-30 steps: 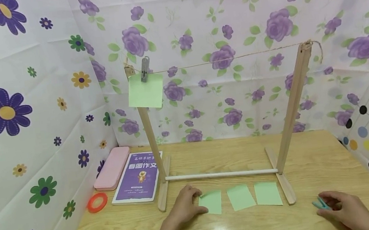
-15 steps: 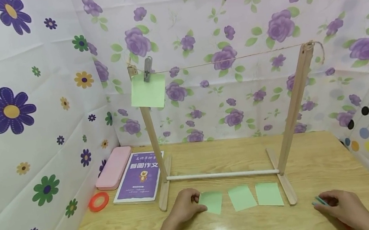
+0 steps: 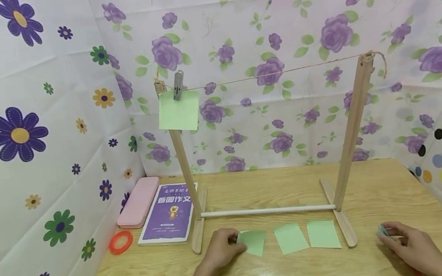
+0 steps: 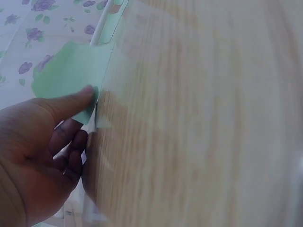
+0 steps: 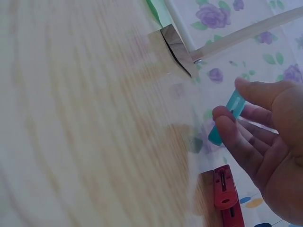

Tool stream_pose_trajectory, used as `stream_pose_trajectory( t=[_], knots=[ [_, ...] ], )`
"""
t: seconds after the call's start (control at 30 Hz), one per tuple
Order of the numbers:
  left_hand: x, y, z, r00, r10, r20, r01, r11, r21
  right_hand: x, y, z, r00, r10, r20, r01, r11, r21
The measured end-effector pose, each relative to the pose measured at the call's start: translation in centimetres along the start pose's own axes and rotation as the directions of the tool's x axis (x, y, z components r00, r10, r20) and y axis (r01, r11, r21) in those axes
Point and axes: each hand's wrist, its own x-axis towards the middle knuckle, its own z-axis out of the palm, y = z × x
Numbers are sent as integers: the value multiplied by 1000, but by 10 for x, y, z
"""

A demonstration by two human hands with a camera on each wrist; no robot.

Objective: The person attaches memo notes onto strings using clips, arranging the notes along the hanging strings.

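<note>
My left hand (image 3: 223, 248) pinches the left edge of the leftmost green sticky note (image 3: 255, 241) between thumb and fingers. In the left wrist view that note (image 4: 75, 71) bends upward above the thumb. To its right, two more sticky notes, one in the middle (image 3: 291, 238) and one at the right (image 3: 323, 235), lie flat. My right hand (image 3: 414, 243) holds a teal clothespin (image 5: 235, 103) by thumb and fingertips, right of the wooden stand (image 3: 352, 137). Up on the stand's string (image 3: 263, 75), a grey clothespin (image 3: 177, 85) holds another green note (image 3: 178, 113).
A red clothespin (image 5: 226, 194) lies by the right hand. At the left are a purple book (image 3: 167, 215), a pink case (image 3: 139, 203) and an orange-red ring (image 3: 112, 244). The stand's white rod (image 3: 269, 211) runs low behind the notes; flowered cloth (image 3: 244, 131) hangs beyond.
The leftmost note's held edge has come up and the note now tilts. The right hand has turned the teal clothespin in its fingers. The head view has shifted slightly.
</note>
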Motion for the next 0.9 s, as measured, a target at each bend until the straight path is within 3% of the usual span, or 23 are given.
stream_pose_trajectory(
  t=[0.13, 0.23, 0.3, 0.4, 0.5, 0.6, 0.73, 0.9],
  knots=[
    [-2, 1, 2, 999, -40, -6, 39, 998, -56, -3, -4, -3, 999, 43, 10, -43, 997, 62],
    [-2, 5, 2, 995, -95, -13, 92, 981, -170, -4, -8, -6, 998, 65, 14, -66, 991, 118],
    [-1, 9, 1, 991, -134, -8, 126, 953, -275, -4, -10, -7, 997, 78, 17, -80, 979, 189],
    [1, 16, -2, 984, -179, 15, 168, 889, -426, -5, -13, -6, 999, 51, -19, -44, 964, 262],
    [4, 21, -4, 983, -185, 8, 164, 848, -504, -5, -16, -4, 997, -10, -78, 32, 958, 284],
    [8, 26, -6, 979, -198, -51, 137, 821, -553, -5, -20, -3, 990, -39, -135, 72, 966, 248],
    [14, 32, -8, 957, -258, -133, 125, 779, -615, -4, -25, -6, 988, -27, -150, 60, 975, 215],
    [20, 38, -11, 943, -278, -181, 100, 760, -643, -1, -34, -12, 989, -42, -143, 76, 967, 243]
  ],
)
